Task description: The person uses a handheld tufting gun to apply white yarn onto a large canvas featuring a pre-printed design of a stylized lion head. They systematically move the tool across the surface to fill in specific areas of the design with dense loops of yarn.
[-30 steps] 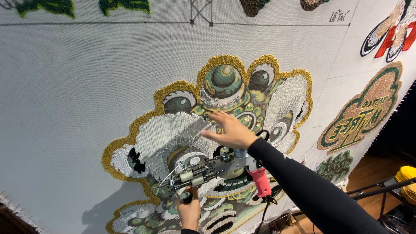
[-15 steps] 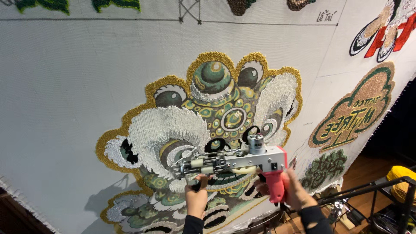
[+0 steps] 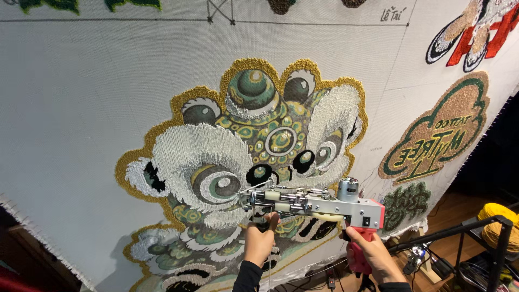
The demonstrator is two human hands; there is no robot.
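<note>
Lowered slightly, both hands grip the tufting gun [image 3: 313,203]: left hand [image 3: 259,240], right hand [image 3: 370,251].

There was one big white cloth [image 3: 81,97], and everything else sat around it. One big lion face [image 3: 254,162] was sewn in its middle. One green and tan badge [image 3: 438,138] was on its right side. One tufting gun [image 3: 319,204] was at its lower part, held by two hands: one left hand [image 3: 258,243], one right hand [image 3: 373,253]. One yellow yarn ball [image 3: 500,224] sat right of the cloth.
</note>
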